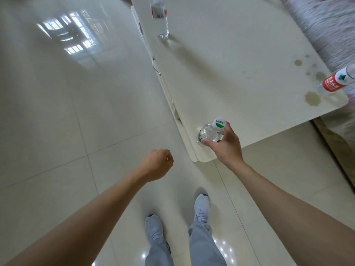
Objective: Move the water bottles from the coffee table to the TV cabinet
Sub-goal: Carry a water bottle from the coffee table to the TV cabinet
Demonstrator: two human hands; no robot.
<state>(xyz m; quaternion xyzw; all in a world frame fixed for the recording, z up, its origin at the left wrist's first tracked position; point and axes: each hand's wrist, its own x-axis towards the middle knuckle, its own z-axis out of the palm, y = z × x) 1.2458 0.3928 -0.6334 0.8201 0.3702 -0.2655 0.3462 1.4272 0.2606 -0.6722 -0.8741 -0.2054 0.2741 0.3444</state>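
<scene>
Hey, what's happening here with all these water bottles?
A person stands at a corner of the coffee table. Their right hand grips the green-capped bottle near its neck, at the table's near corner. The left hand is curled, holding nothing, over the floor. Two more bottles are on the table, both red-labelled: the far bottle and the right-corner bottle.

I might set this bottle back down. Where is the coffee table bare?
The wide middle of the coffee table is bare, bordered by the far bottle, the right-edge bottle and the green-cap bottle that the right hand grips at the near corner. The right end is tighter: stains lie beside the bottle there.
</scene>
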